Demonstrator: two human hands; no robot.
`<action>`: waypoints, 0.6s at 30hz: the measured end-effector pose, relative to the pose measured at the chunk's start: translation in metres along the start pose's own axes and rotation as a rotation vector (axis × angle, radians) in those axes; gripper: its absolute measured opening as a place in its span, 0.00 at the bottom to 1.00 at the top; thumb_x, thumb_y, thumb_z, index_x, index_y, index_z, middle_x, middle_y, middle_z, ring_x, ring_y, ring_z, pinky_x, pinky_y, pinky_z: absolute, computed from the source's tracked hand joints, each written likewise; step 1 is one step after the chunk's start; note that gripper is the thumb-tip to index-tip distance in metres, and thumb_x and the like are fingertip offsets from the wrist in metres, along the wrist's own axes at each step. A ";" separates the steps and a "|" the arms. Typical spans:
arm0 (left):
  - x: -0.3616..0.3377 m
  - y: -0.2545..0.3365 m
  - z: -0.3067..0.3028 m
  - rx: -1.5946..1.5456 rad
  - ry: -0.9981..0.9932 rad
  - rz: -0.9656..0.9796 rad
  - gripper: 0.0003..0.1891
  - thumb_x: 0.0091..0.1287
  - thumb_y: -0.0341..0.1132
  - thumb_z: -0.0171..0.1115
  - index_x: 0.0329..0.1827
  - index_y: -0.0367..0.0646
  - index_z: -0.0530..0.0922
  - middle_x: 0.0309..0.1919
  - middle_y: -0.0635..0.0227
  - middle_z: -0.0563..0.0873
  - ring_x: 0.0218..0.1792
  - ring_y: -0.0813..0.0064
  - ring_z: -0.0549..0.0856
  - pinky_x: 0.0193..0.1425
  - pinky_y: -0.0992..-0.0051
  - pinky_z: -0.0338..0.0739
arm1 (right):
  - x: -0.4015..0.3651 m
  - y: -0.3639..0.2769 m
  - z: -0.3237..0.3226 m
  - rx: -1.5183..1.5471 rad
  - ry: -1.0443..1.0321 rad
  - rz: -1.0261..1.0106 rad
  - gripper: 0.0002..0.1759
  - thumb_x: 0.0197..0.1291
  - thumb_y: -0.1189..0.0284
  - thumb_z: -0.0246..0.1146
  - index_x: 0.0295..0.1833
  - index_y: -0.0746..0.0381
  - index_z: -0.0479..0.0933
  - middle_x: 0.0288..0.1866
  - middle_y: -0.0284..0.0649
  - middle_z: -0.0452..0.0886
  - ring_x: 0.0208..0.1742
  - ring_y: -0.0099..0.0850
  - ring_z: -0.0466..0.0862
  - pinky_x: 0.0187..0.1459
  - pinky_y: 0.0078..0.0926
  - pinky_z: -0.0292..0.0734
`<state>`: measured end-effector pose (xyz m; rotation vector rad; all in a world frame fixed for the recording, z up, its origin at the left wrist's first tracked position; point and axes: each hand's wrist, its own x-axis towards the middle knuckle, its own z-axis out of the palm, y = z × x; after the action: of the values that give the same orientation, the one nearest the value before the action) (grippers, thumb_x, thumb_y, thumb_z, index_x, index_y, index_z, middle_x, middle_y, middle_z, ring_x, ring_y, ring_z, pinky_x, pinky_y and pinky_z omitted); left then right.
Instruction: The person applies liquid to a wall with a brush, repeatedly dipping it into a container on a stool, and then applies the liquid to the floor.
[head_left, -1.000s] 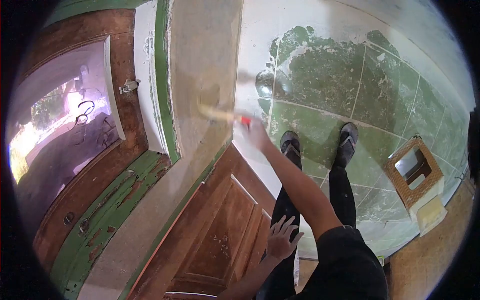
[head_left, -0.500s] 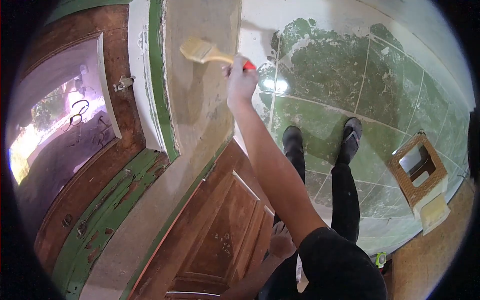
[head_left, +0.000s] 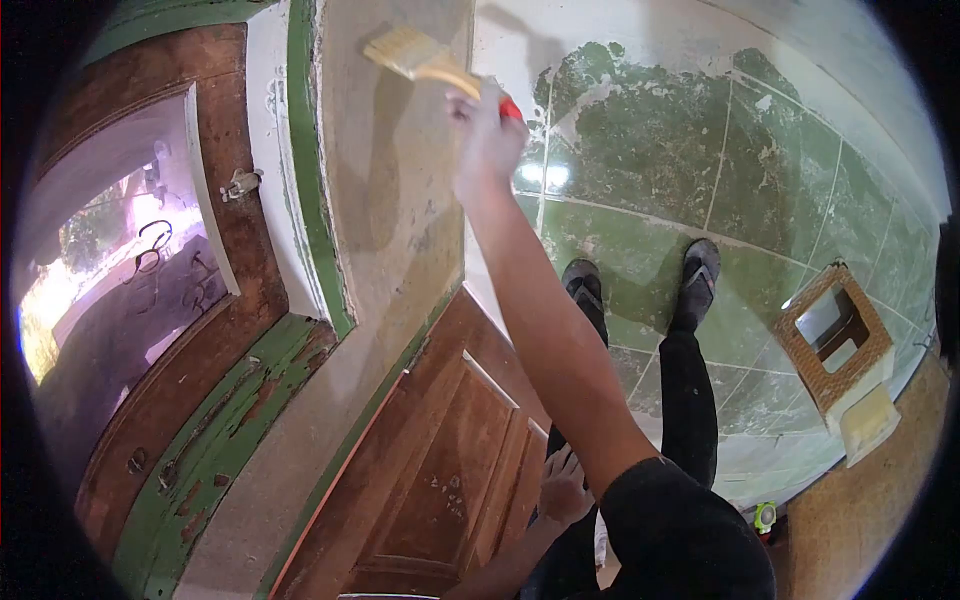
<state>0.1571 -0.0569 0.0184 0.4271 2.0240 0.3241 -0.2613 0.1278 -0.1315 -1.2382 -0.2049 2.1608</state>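
A paintbrush (head_left: 405,50) with pale bristles and a yellow, red-tipped handle is gripped in my right hand (head_left: 490,140). Its bristles lie over the upper part of the bare plastered wall strip (head_left: 400,150), and a shadow falls on the plaster below. Down by my leg, my left hand (head_left: 566,488) has its fingers stretched out and holds nothing. It is close beside the brown wooden door panel (head_left: 450,490). My right hand is slightly blurred by motion.
Left of the plaster, a green-and-white frame (head_left: 303,150) borders a brown wooden window (head_left: 225,130). Peeling green paint covers the sill (head_left: 225,440). Worn green floor tiles (head_left: 640,140) carry white smears. A woven-patterned box (head_left: 785,330) with an opening stands to the right.
My right hand and the paintbrush have moved slightly up, and the brush has tilted more. The fingers of my left hand have shifted a little. The whole view has turned slightly.
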 end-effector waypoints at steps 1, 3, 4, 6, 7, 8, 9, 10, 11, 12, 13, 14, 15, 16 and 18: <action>0.001 0.002 -0.006 -0.002 -0.011 0.003 0.24 0.62 0.42 0.66 0.59 0.41 0.77 0.64 0.58 0.76 0.71 0.59 0.68 0.72 0.56 0.62 | 0.005 0.012 0.004 0.001 0.000 0.004 0.12 0.68 0.72 0.57 0.33 0.68 0.77 0.24 0.39 0.81 0.24 0.22 0.80 0.26 0.19 0.72; 0.000 0.000 -0.008 0.002 -0.023 0.005 0.24 0.62 0.42 0.65 0.60 0.41 0.77 0.64 0.59 0.76 0.71 0.59 0.68 0.73 0.56 0.62 | 0.009 0.041 0.001 -0.118 0.060 0.125 0.11 0.66 0.72 0.60 0.32 0.68 0.77 0.22 0.40 0.80 0.22 0.23 0.80 0.22 0.19 0.70; -0.002 -0.005 -0.002 0.033 -0.028 -0.019 0.24 0.62 0.42 0.65 0.60 0.41 0.77 0.64 0.59 0.76 0.71 0.58 0.68 0.73 0.55 0.61 | 0.011 0.071 -0.020 -0.186 0.120 0.084 0.11 0.64 0.71 0.62 0.33 0.69 0.78 0.22 0.40 0.79 0.20 0.23 0.79 0.19 0.20 0.69; 0.000 -0.007 -0.001 0.062 -0.031 -0.038 0.24 0.62 0.42 0.64 0.60 0.41 0.77 0.64 0.59 0.76 0.70 0.58 0.68 0.73 0.54 0.61 | -0.014 0.058 -0.054 -0.279 0.140 0.128 0.11 0.64 0.72 0.62 0.32 0.70 0.79 0.21 0.39 0.79 0.21 0.23 0.79 0.20 0.21 0.70; 0.002 -0.006 -0.005 0.032 -0.008 -0.023 0.24 0.63 0.43 0.64 0.61 0.42 0.77 0.65 0.59 0.76 0.70 0.58 0.68 0.73 0.54 0.61 | -0.016 0.062 -0.082 -0.349 0.137 0.073 0.10 0.63 0.73 0.62 0.33 0.70 0.79 0.22 0.38 0.79 0.21 0.22 0.78 0.21 0.19 0.70; 0.002 -0.004 -0.008 0.002 0.013 -0.009 0.25 0.63 0.43 0.64 0.61 0.42 0.76 0.65 0.58 0.76 0.71 0.58 0.68 0.73 0.53 0.61 | -0.014 0.064 -0.107 -0.419 0.137 0.019 0.09 0.63 0.74 0.63 0.34 0.70 0.79 0.23 0.38 0.78 0.22 0.20 0.77 0.22 0.16 0.70; 0.004 -0.002 -0.009 0.002 0.015 -0.002 0.25 0.63 0.43 0.64 0.61 0.42 0.76 0.65 0.58 0.76 0.71 0.58 0.68 0.73 0.53 0.61 | -0.010 0.057 -0.116 -0.417 0.136 0.012 0.09 0.63 0.74 0.63 0.34 0.70 0.79 0.23 0.38 0.78 0.22 0.20 0.77 0.22 0.16 0.70; 0.006 -0.001 -0.011 -0.003 0.025 0.005 0.24 0.63 0.43 0.64 0.61 0.43 0.76 0.65 0.58 0.76 0.71 0.58 0.68 0.73 0.53 0.61 | -0.006 0.048 -0.122 -0.472 0.157 0.024 0.09 0.63 0.74 0.63 0.35 0.70 0.80 0.23 0.38 0.79 0.21 0.20 0.76 0.21 0.16 0.68; 0.009 -0.001 -0.013 -0.008 0.039 0.010 0.24 0.64 0.43 0.64 0.61 0.44 0.77 0.64 0.58 0.76 0.71 0.58 0.68 0.73 0.54 0.61 | -0.001 0.043 -0.124 -0.526 0.176 0.038 0.10 0.64 0.73 0.62 0.36 0.71 0.81 0.24 0.38 0.80 0.20 0.19 0.75 0.20 0.16 0.66; 0.012 -0.001 -0.013 -0.008 0.045 0.011 0.24 0.64 0.43 0.64 0.61 0.44 0.77 0.64 0.58 0.76 0.71 0.58 0.68 0.73 0.54 0.61 | 0.000 0.027 -0.104 -0.517 0.140 0.057 0.12 0.65 0.71 0.61 0.36 0.71 0.81 0.24 0.38 0.80 0.19 0.20 0.73 0.20 0.16 0.65; 0.011 -0.001 -0.013 0.011 0.013 0.011 0.24 0.64 0.44 0.64 0.61 0.44 0.77 0.64 0.58 0.76 0.71 0.58 0.68 0.73 0.54 0.61 | 0.004 0.018 -0.083 -0.519 0.138 0.062 0.12 0.65 0.71 0.61 0.36 0.71 0.81 0.24 0.38 0.80 0.19 0.20 0.73 0.20 0.16 0.65; 0.009 -0.001 -0.014 0.030 -0.023 0.010 0.24 0.64 0.44 0.64 0.61 0.44 0.77 0.64 0.58 0.76 0.71 0.59 0.68 0.73 0.54 0.61 | 0.009 0.014 -0.059 -0.369 0.087 0.050 0.13 0.66 0.70 0.61 0.34 0.70 0.80 0.23 0.38 0.80 0.19 0.20 0.74 0.21 0.17 0.66; 0.009 0.001 -0.016 0.028 -0.023 0.008 0.24 0.64 0.44 0.64 0.61 0.44 0.77 0.64 0.58 0.76 0.71 0.59 0.68 0.73 0.54 0.61 | 0.013 0.010 -0.037 -0.219 0.034 0.034 0.14 0.66 0.69 0.61 0.33 0.69 0.79 0.23 0.37 0.79 0.20 0.20 0.74 0.22 0.17 0.67; 0.010 0.004 -0.020 0.038 -0.017 -0.014 0.24 0.64 0.44 0.64 0.60 0.44 0.77 0.64 0.58 0.77 0.71 0.59 0.69 0.73 0.55 0.61 | 0.011 0.007 -0.017 -0.221 0.034 0.034 0.14 0.66 0.69 0.61 0.33 0.69 0.79 0.23 0.37 0.79 0.20 0.20 0.74 0.22 0.17 0.67; 0.008 -0.001 -0.006 0.045 -0.009 -0.037 0.23 0.63 0.44 0.64 0.60 0.44 0.78 0.63 0.58 0.77 0.71 0.59 0.69 0.73 0.55 0.61 | 0.006 0.007 0.014 -0.172 0.014 0.023 0.16 0.65 0.68 0.62 0.27 0.67 0.74 0.22 0.35 0.77 0.21 0.21 0.75 0.24 0.19 0.71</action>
<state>0.1479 -0.0543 0.0147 0.4183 2.0307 0.2535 -0.2781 0.1281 -0.1314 -1.3570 -0.3794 2.1903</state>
